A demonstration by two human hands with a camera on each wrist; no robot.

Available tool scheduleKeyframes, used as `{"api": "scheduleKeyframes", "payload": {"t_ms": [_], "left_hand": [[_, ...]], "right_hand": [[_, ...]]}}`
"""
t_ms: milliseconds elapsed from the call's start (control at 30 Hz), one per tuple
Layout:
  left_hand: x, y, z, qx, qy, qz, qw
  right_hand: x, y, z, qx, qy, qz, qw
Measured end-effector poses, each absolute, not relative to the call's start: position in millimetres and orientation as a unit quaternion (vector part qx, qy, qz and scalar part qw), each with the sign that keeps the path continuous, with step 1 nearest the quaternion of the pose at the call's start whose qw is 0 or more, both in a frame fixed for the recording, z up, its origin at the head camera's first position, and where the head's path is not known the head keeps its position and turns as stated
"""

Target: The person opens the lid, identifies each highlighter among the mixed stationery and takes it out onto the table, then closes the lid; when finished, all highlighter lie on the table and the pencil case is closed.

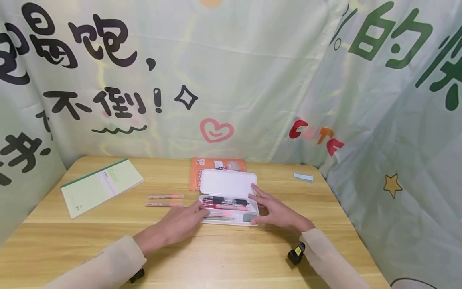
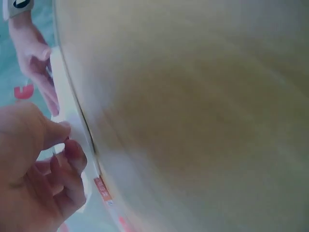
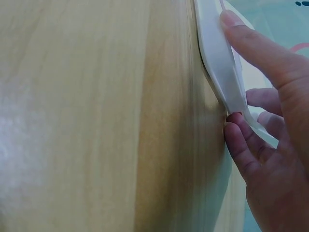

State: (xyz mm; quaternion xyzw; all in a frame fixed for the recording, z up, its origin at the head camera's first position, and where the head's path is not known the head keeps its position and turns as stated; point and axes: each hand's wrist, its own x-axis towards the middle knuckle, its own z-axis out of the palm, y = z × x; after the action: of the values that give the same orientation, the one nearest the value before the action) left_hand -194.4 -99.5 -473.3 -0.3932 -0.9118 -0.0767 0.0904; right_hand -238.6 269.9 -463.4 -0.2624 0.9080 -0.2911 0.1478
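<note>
A white pencil case (image 1: 228, 182) lies with its lid raised at the back. Dark and red pens (image 1: 225, 202) lie in its rear part, and a grey-green block (image 1: 248, 217) sits at front right. My left hand (image 1: 177, 225) is at the case's left end, thumb and forefinger pinching the end of a pink-tipped pen (image 1: 223, 215) in the front part; the fingers mostly hide that end. My right hand (image 1: 278, 210) holds the case's right end. In the right wrist view the thumb (image 3: 232, 19) lies on the rim, and other fingers curl around the corner.
Two pink-tipped pens (image 1: 165, 197) lie left of the case. A pale green notebook (image 1: 102, 186) rests farther left. Behind the lid is an orange booklet (image 1: 195, 176). A small blue strip (image 1: 303, 177) lies at the back right. Printed cloth (image 1: 252, 80) hangs behind the table (image 1: 223, 257).
</note>
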Motion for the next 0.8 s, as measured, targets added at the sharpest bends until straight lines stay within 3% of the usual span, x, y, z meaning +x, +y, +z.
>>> {"api": "scheduleKeyframes", "payload": {"t_ms": [133,233,467,800], "left_hand": [[-191,-97,-477,-0.396,-0.903,-0.003,0.169],[-190,-95,-480,-0.386,-0.904,-0.005,0.183],[-189,-96,-482,-0.368,-0.917,-0.113,0.106],[-201,-103,-479,-0.306,-0.924,-0.225,0.036]], "right_hand": [[-239,271,-466,-0.264,0.909,-0.289,0.147],[-238,271,-466,-0.259,0.91,-0.288,0.147],[-237,272,-465,-0.252,0.911,-0.289,0.153],[-238,271,-464,-0.257,0.909,-0.292,0.148]]}}
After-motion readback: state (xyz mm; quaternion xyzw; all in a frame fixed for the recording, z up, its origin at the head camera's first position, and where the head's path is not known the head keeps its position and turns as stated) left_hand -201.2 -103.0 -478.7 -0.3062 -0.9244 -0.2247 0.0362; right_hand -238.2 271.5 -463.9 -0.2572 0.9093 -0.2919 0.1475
